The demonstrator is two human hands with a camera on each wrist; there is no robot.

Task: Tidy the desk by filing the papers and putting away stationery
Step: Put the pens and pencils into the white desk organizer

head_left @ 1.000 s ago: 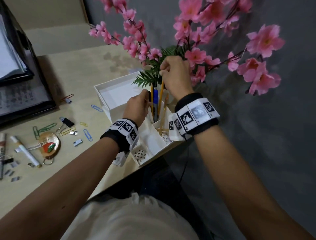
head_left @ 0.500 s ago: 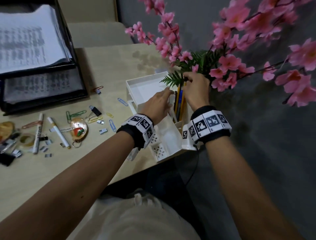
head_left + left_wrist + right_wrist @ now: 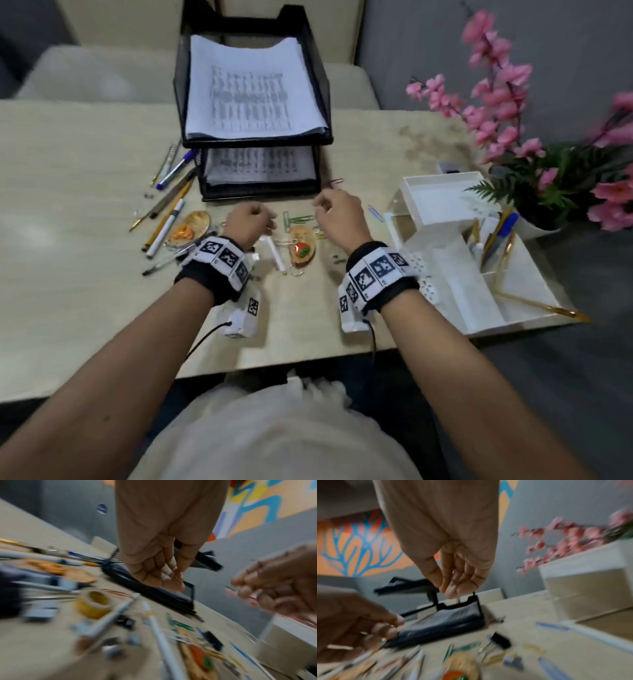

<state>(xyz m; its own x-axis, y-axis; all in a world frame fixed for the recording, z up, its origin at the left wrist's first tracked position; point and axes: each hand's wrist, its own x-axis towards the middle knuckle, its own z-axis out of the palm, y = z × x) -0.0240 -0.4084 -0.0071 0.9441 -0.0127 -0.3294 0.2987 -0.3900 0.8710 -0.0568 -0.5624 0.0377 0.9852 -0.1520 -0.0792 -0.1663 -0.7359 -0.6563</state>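
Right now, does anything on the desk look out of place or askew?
Yes. A gold pen lies slanted across the white organizer, its tip past the desk edge. Loose pens are fanned left of the paper tray; paper clips lie scattered between the hands.

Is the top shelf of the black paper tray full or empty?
Not empty: the top shelf holds a stack of printed papers. How full it is, I cannot tell.

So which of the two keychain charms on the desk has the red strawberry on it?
The charm lying between the two wrists, right of the white marker. The other charm, left of the left hand, has an orange design instead.
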